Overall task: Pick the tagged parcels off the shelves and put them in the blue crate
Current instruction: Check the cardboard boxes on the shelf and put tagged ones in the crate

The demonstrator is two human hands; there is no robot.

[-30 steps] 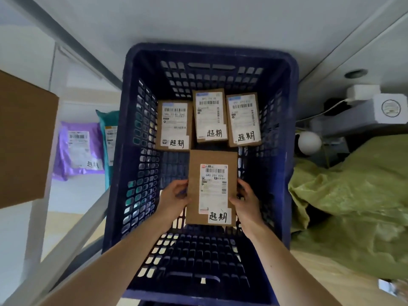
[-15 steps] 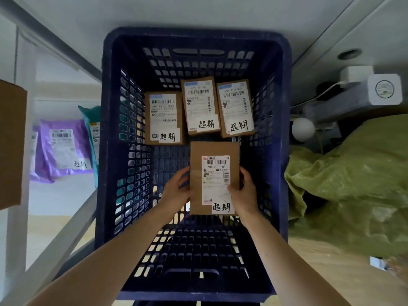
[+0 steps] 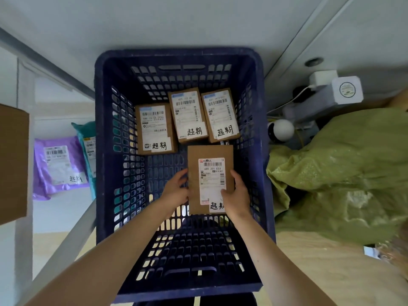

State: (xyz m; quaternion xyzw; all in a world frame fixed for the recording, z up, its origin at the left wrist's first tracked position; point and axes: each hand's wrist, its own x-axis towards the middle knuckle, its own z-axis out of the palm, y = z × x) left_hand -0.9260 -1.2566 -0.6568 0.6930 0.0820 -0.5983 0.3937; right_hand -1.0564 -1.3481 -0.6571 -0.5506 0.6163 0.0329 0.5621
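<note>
A brown cardboard parcel with a white label and a handwritten tag sits low inside the blue crate. My left hand grips its left edge and my right hand grips its right edge, thumb over the label. Three more tagged brown parcels lie flat on the crate floor behind it: one at the left, one in the middle, one at the right.
On a white shelf at the left lie a purple tagged mailer bag and a teal bag. A brown box juts in at the far left. A green sack and a white round camera lie right of the crate.
Both hands have carried the parcel slightly farther into the crate and to the right. My right thumb now lies over the label's lower corner.
</note>
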